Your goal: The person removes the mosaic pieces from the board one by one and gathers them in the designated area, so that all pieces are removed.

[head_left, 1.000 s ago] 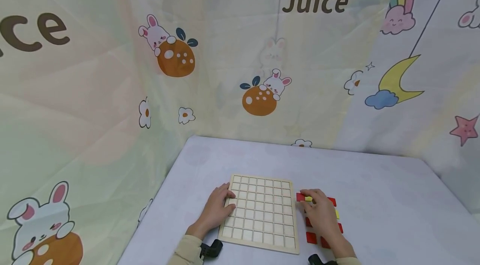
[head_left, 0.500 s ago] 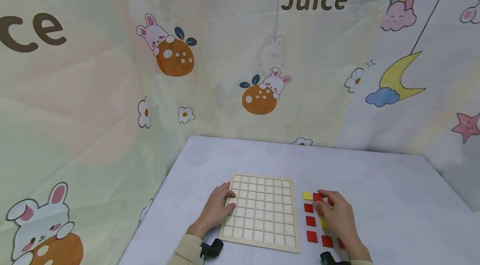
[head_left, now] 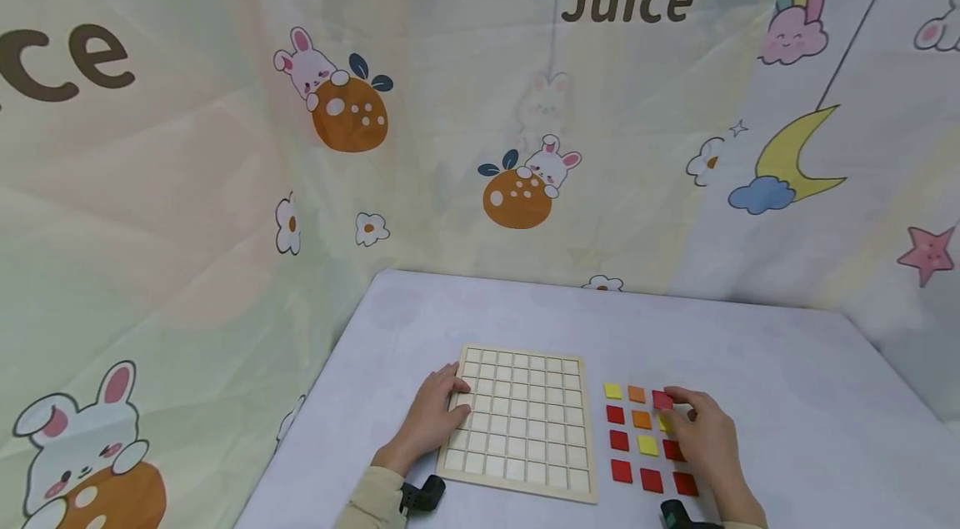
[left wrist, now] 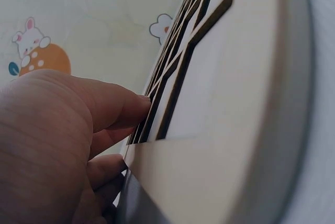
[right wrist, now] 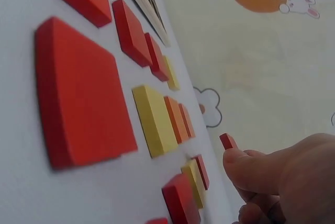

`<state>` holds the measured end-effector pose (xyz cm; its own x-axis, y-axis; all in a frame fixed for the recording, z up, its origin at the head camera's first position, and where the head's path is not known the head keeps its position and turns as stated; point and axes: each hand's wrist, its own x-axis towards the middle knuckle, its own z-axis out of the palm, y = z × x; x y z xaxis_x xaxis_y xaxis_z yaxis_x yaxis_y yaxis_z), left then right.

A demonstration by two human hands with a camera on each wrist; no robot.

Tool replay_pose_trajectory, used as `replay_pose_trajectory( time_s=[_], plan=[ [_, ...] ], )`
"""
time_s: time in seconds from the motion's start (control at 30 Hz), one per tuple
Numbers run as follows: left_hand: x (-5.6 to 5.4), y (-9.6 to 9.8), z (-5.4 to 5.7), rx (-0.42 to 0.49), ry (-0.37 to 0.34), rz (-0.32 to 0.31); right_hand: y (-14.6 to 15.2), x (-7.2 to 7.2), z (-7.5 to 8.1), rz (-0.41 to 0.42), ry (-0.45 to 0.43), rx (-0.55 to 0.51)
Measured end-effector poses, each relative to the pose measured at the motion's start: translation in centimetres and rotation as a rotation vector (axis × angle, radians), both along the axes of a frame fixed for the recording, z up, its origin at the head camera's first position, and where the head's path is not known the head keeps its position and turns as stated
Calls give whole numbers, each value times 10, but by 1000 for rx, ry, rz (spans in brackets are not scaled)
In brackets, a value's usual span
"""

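A pale wooden board (head_left: 525,429) divided into square cells lies flat on the table. Along its left edge rests my left hand (head_left: 429,416), thumb and fingertips touching the frame; the left wrist view shows the thumb (left wrist: 118,103) beside the board's grid (left wrist: 183,82). My right hand (head_left: 705,433) pinches a small red tile (right wrist: 226,141) between thumb and fingers. In the head view this hand is over the right column of tiles, partly covering it. Below it, the right wrist view shows a red tile (right wrist: 202,171) behind a yellow tile (right wrist: 193,182) on the table.
Right of the board, several square tiles stand in rows: red (head_left: 621,471), yellow (head_left: 612,390) and orange (head_left: 637,394). The white-covered table (head_left: 795,396) extends to their right. A printed cloth (head_left: 435,79) rises behind the table.
My right hand has moved rightward along the top row with the red tile, uncovering the left and middle columns. My left hand stays at the board's edge.
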<state>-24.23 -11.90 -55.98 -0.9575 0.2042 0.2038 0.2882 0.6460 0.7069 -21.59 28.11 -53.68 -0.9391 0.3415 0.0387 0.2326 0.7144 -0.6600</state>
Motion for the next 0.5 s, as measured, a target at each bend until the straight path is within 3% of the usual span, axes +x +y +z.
replay_pose_trajectory(
  time_s=[0.5],
  plan=[
    [0,0,0,2,-4,0,27,-2,-7,-57,12,14]
  ],
)
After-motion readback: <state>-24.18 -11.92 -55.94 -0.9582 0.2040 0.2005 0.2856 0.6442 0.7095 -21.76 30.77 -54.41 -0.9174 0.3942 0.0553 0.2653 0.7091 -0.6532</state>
